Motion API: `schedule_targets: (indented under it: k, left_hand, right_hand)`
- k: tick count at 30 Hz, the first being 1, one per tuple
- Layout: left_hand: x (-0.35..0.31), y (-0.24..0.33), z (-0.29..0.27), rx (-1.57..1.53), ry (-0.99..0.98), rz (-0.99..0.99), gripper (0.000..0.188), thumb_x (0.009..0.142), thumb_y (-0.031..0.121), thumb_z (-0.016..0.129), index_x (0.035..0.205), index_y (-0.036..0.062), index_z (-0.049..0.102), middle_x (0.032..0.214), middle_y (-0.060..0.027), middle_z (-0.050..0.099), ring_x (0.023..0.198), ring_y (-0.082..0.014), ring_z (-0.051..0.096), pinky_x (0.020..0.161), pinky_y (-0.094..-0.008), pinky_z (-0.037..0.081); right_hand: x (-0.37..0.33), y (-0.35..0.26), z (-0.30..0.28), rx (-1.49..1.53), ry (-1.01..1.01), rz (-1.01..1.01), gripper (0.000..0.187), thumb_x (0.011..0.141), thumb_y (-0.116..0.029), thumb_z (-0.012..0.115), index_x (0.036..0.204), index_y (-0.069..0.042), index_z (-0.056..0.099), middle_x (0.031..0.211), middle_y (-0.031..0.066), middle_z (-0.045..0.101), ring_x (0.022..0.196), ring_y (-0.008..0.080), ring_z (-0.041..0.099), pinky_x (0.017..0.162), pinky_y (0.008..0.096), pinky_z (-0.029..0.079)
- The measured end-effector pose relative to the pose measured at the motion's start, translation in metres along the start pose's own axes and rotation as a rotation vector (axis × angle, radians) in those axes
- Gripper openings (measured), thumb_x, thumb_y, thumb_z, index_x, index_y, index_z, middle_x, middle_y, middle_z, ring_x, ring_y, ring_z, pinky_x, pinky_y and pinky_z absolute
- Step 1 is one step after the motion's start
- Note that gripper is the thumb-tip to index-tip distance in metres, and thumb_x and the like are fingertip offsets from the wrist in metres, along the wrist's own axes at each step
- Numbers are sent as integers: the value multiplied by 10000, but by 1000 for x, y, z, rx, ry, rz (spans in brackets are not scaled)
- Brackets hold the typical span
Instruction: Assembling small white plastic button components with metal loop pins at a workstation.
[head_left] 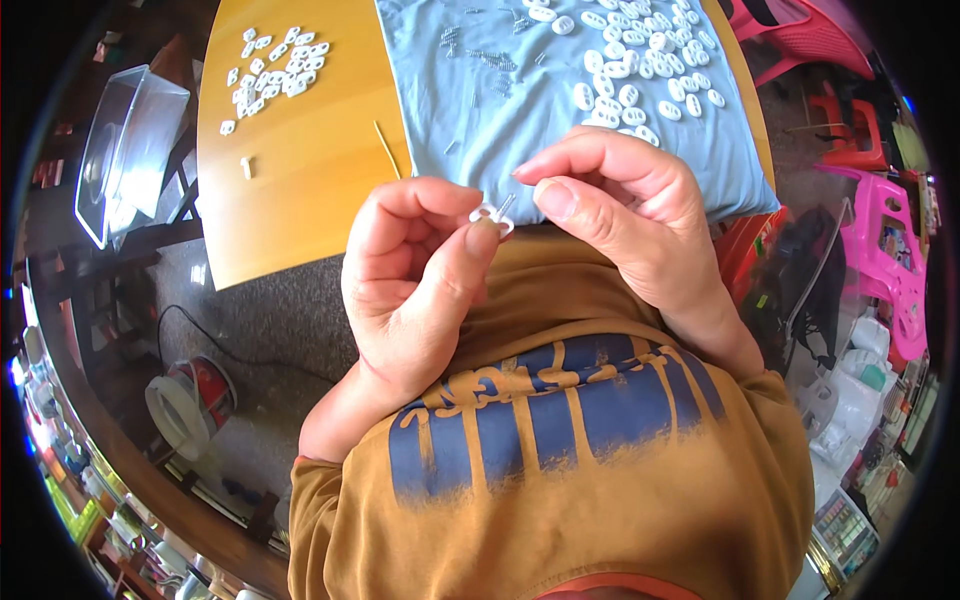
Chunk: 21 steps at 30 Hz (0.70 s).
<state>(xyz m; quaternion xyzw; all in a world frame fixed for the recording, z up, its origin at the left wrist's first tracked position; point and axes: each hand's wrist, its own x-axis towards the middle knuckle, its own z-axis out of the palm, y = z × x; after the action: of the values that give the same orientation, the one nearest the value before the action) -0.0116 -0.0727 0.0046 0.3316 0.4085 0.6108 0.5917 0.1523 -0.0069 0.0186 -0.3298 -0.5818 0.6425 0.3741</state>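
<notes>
My left hand (425,270) pinches a small white plastic piece with holes (489,214) between thumb and forefinger, above the table's near edge. A thin metal spring (507,204) stands up at a tilt from that piece. Close on its right is my right hand (620,200), with thumb and forefinger tips a little apart and nothing visible between them. The other right fingers are curled. Beyond the hands, many white oval pieces (657,62) lie on a light blue cloth (550,110), with loose springs (492,60) to their left.
The yellow table (300,200) carries a group of small white parts (285,68), a lone white part (248,168) and a thin yellow stick (387,150). A clear plastic box (130,155) stands left of the table. Pink plastic chairs (890,250) are at right.
</notes>
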Motion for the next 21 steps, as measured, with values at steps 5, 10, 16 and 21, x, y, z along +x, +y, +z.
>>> schedule_targets:
  k: [5,10,16,21]
  left_hand:
    - [12,-4,-4,-41,11,36,172,846,11,569,999,18,492,842,-39,599,643,-29,490,538,-145,395]
    - [26,-4,-7,-14,38,37,166,847,11,569,994,17,492,849,-57,609,656,-35,508,538,-147,404]
    - [46,-1,-2,46,54,-31,158,841,8,575,980,21,499,833,-51,607,617,-36,495,522,-156,405]
    - [63,0,8,74,52,-70,156,838,-1,575,976,20,504,816,-36,600,598,-27,472,526,-157,395]
  right_hand:
    - [14,-8,-17,-124,46,-35,112,843,-64,603,914,19,627,816,10,611,761,43,532,679,189,430]
    - [34,-16,-33,-191,146,-131,88,843,-37,594,897,24,625,820,6,608,739,37,521,653,181,419]
    - [71,-14,-64,-825,245,-323,104,758,-42,641,857,-17,618,748,85,572,673,195,575,627,274,457]
    - [93,-3,-86,-1320,205,-492,141,709,-81,664,828,-38,601,817,73,571,789,258,555,711,363,443]
